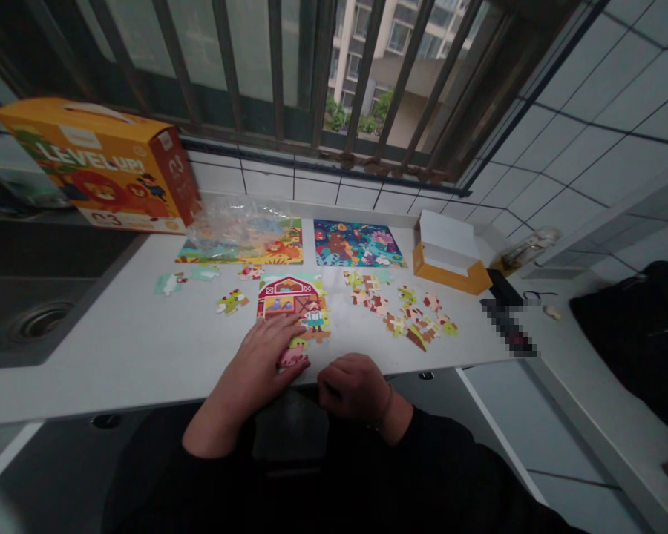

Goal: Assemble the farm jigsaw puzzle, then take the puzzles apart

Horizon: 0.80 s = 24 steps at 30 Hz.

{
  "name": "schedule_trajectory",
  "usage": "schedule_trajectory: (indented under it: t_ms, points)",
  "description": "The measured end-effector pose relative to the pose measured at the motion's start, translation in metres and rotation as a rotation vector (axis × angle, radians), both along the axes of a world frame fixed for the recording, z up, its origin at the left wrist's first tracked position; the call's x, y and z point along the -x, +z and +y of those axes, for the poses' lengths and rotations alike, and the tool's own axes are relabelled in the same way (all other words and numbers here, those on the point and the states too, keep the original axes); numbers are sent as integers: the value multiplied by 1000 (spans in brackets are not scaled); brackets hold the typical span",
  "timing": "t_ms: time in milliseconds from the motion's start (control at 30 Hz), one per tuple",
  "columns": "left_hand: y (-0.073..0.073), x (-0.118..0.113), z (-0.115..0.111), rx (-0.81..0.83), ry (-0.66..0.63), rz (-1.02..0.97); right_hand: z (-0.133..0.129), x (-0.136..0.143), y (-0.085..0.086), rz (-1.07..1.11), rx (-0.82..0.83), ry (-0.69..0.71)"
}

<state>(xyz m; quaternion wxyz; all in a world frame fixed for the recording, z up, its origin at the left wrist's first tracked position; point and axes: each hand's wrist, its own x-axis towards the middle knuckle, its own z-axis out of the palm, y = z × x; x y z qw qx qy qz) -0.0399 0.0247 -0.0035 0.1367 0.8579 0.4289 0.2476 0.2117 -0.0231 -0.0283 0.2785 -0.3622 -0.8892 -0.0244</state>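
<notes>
Left hand (267, 352) lies flat, fingers spread, pressing a pink piece (292, 358) into the bottom edge of the barn puzzle (293, 300); seating it wants a nudge. Right hand (352, 383), right of the barn, is curled, contents hidden. Beyond, the orange tray (450, 259) looks empty.
</notes>
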Motion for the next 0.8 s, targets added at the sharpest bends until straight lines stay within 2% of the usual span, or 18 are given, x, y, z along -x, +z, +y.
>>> schedule_trajectory:
  t_ms: [133,333,600,800]
  points:
    - [-2,-2,1,-2,59,-2,0,0,0,8,5,5]
    - [-4,-4,2,-26,51,43,0,1,3,0,-4,-10]
    - [-17,-3,6,-60,67,-16,0,2,0,-2,-19,-6]
    - [-11,-2,5,-31,53,10,1,1,-1,10,-28,3]
